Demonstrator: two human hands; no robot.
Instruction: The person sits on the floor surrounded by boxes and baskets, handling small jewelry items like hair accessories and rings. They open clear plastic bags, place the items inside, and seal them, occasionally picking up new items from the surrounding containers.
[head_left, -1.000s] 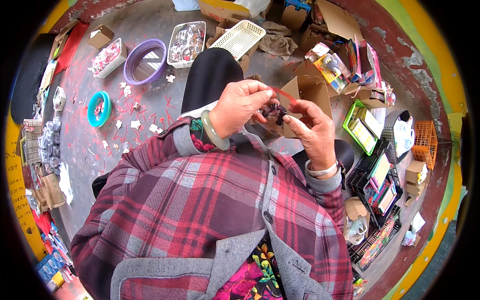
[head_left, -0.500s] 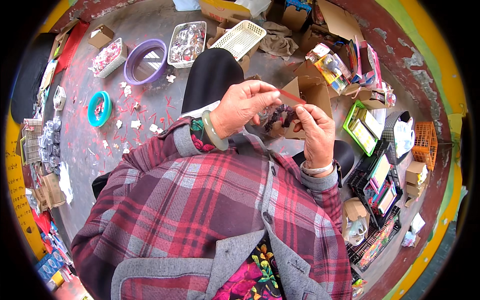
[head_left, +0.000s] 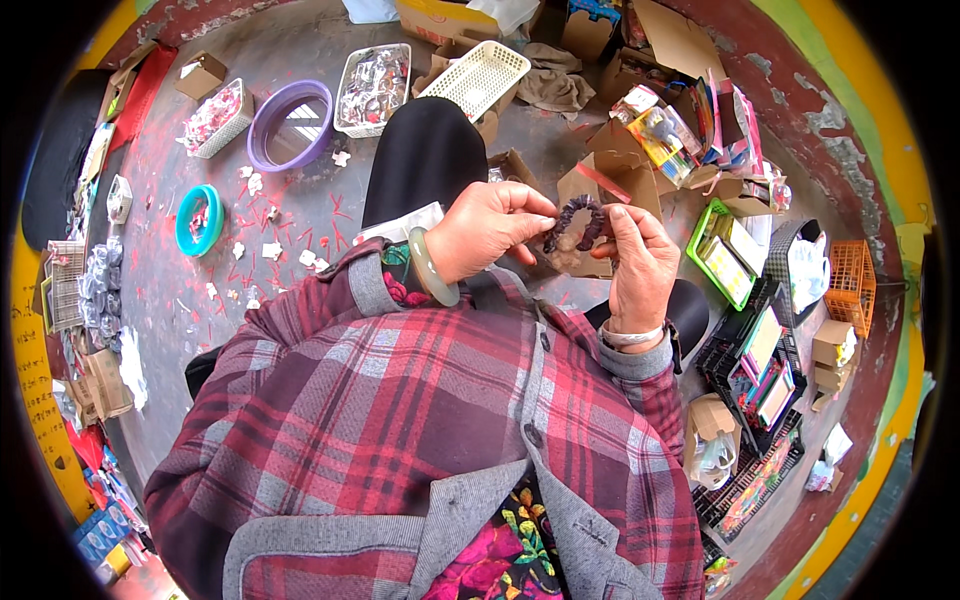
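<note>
The ring (head_left: 580, 203), dark and ruffled, is in front of the person, between the two hands. The left hand (head_left: 490, 230) pinches its left side between thumb and fingers; the right hand (head_left: 643, 262) pinches its right side, thumb against forefinger. A fuzzy brown tuft (head_left: 565, 262) shows at the ring's lower edge (whether it is attached, I cannot tell). Just above the right fingertips is a red strip (head_left: 602, 183), seen against an open box (head_left: 645, 186). Farther off on the floor (head_left: 310, 215) are a purple basin (head_left: 256, 132) and a teal basin (head_left: 183, 226).
</note>
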